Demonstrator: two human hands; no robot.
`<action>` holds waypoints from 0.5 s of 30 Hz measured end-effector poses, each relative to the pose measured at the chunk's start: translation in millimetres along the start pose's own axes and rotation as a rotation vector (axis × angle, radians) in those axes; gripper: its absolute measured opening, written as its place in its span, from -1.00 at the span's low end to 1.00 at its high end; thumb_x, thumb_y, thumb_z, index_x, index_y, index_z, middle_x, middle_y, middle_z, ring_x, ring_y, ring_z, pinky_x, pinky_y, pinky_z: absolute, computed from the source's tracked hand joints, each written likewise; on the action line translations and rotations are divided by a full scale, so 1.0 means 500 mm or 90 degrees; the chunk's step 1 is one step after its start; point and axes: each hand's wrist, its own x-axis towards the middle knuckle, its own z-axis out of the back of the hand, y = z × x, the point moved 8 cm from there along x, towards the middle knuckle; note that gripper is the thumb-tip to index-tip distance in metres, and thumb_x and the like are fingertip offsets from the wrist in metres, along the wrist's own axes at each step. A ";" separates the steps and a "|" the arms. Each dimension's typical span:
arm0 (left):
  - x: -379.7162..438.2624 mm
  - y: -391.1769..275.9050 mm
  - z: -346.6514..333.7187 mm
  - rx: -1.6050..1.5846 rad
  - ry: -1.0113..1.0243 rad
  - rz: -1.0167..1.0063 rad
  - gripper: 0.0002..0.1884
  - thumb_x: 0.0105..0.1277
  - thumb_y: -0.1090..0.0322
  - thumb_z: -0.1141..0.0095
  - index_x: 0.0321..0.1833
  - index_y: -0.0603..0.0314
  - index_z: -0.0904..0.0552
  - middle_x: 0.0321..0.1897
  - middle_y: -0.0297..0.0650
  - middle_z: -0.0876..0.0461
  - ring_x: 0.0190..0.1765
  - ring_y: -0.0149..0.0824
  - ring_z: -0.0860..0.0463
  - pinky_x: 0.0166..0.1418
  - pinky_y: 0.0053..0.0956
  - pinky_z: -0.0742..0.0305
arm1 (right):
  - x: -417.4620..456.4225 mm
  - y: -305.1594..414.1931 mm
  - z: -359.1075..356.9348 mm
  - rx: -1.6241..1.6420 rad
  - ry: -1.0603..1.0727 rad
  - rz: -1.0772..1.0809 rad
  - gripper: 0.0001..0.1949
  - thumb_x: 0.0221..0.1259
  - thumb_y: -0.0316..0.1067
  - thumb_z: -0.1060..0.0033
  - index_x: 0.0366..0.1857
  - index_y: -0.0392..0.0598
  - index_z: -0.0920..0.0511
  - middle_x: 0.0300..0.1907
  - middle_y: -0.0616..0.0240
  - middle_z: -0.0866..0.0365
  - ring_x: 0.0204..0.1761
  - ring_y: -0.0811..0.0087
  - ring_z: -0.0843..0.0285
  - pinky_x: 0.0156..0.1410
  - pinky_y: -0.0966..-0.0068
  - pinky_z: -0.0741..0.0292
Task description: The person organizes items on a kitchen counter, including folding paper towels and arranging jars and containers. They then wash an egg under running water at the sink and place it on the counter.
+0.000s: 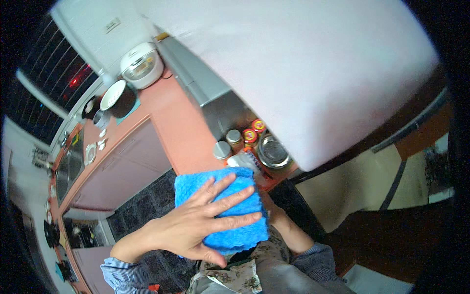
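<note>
A folded blue towelling cloth (235, 239) is held in front of my body, past the near end of the pink countertop (172, 114). My left hand (205, 217) lies flat across its upper face, fingers spread and thumb near the lower edge. From the other side my right hand (270, 209) reaches behind the cloth and supports it; its fingers are hidden. Just beyond the cloth on the counter are two jars with silver lids (222, 150), two red-lidded jars (250, 136), a round glass container (273, 151) and a plastic packet (242, 160).
A large white surface (312, 66) juts over the counter at upper right. Along the counter stand a grey metal unit (194, 70), a white rice cooker (142, 66) and a dark pot with a white strainer (123, 99). A sink (69, 172) is at left. A dark mat (147, 209) covers floor.
</note>
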 end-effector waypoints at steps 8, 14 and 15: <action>0.108 0.068 -0.072 -0.220 0.057 -0.057 -0.04 0.02 -0.34 -0.11 0.42 -0.01 -0.13 0.43 0.00 0.03 0.44 0.12 0.06 0.41 0.10 0.14 | -0.121 0.101 0.097 -0.297 -0.304 0.240 -0.21 -0.14 0.09 -0.37 0.20 -0.07 -0.27 0.29 -0.01 -0.03 0.38 0.03 0.11 0.42 0.12 0.05; 0.202 0.126 -0.100 -0.503 0.071 -0.010 0.20 -0.11 -0.61 0.12 0.42 0.27 -0.03 0.43 -0.02 0.03 0.45 -0.11 0.01 0.45 -0.25 0.14 | -0.173 0.142 0.154 -0.433 -0.142 0.303 -0.49 0.03 -0.22 -0.26 0.13 -0.03 -0.43 0.19 0.21 -0.37 0.29 0.25 -0.21 0.45 0.17 0.07; 0.205 0.148 -0.105 -0.543 0.042 0.030 0.28 -0.21 -0.67 0.14 0.43 0.25 -0.01 0.44 -0.05 0.05 0.45 -0.12 0.01 0.46 -0.23 0.16 | -0.186 0.116 0.183 -0.387 -0.163 0.159 -0.48 0.01 -0.25 -0.26 0.13 -0.05 -0.41 0.15 0.17 -0.42 0.25 0.25 -0.27 0.41 0.24 -0.07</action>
